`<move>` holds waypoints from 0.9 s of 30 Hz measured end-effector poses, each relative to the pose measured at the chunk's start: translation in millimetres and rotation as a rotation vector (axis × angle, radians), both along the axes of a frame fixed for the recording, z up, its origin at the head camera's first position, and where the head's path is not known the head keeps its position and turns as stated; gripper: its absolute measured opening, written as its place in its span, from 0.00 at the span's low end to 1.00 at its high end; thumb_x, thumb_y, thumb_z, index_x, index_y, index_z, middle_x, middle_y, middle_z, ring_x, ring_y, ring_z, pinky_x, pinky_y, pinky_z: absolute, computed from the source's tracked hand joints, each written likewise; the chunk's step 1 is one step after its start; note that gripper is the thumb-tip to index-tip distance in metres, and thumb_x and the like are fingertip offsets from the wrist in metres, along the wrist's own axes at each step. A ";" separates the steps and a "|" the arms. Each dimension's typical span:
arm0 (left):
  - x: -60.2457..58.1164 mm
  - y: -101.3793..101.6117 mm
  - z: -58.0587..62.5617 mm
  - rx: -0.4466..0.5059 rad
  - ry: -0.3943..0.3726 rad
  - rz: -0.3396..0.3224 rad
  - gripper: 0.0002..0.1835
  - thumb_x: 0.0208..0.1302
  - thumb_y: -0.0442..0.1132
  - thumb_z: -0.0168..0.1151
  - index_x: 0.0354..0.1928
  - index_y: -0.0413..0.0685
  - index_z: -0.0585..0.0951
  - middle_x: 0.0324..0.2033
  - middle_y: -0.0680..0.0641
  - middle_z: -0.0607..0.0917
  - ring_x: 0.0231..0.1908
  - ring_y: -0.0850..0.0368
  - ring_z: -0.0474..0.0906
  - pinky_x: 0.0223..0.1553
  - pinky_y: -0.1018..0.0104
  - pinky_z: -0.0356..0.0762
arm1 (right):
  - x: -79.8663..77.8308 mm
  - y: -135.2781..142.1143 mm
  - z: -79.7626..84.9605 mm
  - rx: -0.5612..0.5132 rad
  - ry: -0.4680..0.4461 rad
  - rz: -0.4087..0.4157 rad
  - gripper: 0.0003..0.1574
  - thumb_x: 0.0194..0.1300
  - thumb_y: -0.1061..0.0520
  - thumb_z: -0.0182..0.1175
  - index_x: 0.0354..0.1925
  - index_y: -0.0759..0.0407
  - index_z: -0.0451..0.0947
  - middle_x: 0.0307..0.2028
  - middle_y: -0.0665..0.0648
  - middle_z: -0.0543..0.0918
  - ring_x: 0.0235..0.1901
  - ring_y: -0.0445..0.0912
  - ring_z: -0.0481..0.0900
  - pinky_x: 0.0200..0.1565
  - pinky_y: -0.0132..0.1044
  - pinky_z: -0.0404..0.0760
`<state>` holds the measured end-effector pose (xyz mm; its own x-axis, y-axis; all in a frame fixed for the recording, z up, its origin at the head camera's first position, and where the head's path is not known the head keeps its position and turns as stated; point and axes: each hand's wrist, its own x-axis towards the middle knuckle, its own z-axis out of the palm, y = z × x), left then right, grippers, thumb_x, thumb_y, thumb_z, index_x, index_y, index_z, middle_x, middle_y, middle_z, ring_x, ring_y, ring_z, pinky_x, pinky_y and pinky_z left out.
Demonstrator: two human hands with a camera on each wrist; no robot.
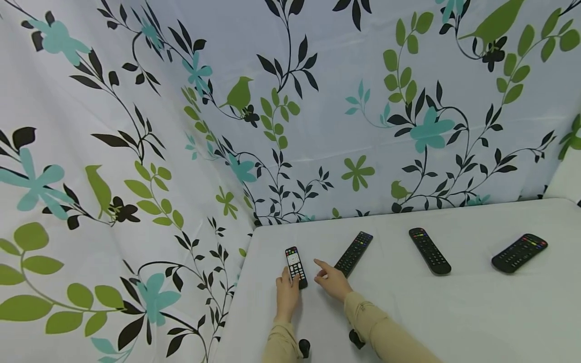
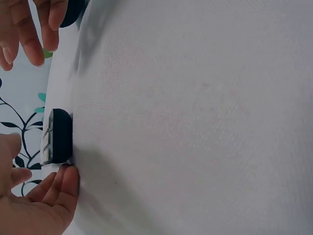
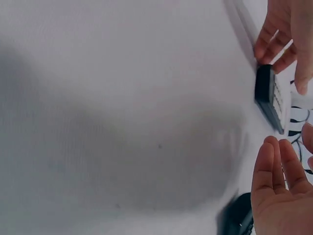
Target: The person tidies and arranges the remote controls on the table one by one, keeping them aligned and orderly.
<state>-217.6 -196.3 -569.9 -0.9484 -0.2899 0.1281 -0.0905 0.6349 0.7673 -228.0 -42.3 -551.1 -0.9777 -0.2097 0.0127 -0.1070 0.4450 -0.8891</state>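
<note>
A small black remote control with white buttons lies at the left of the white table. My left hand grips its near end, with fingers along the left side and the thumb over the buttons. In the left wrist view, fingertips meet the edge of this remote control. To its right hovers my right hand, index finger extended and holding nothing. The palm and loosely bent fingers of this right hand show in the right wrist view. A longer black remote control lies just behind it, its near end partly hidden.
Two more black remote controls, one angled and one wider, lie farther right on the white table. A curtain patterned with leaves and birds hangs behind and at the left. Dark wrist devices sit by both sleeves.
</note>
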 end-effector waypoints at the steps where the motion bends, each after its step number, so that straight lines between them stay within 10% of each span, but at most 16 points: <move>1: -1.2 -1.1 -2.5 0.013 0.011 0.028 0.25 0.67 0.39 0.51 0.60 0.28 0.66 0.39 0.32 0.74 0.35 0.47 0.73 0.38 0.52 0.73 | -0.5 -2.9 -2.2 0.001 0.005 -0.009 0.30 0.61 0.60 0.58 0.62 0.58 0.68 0.40 0.62 0.82 0.38 0.52 0.81 0.36 0.41 0.78; 7: -5.0 -7.2 -17.7 0.117 0.021 0.155 0.18 0.67 0.34 0.49 0.56 0.32 0.73 0.35 0.34 0.76 0.34 0.47 0.72 0.36 0.56 0.71 | 0.0 -17.5 -8.6 0.058 0.048 -0.016 0.24 0.58 0.62 0.59 0.55 0.63 0.74 0.39 0.64 0.82 0.40 0.55 0.81 0.40 0.45 0.78; 27: -8.2 -2.9 -17.8 0.145 0.016 0.145 0.18 0.63 0.28 0.50 0.54 0.33 0.76 0.37 0.35 0.79 0.32 0.53 0.69 0.35 0.63 0.69 | -6.8 -51.2 -10.2 0.096 0.007 -0.052 0.24 0.56 0.67 0.57 0.53 0.70 0.75 0.33 0.62 0.79 0.32 0.49 0.73 0.37 0.43 0.74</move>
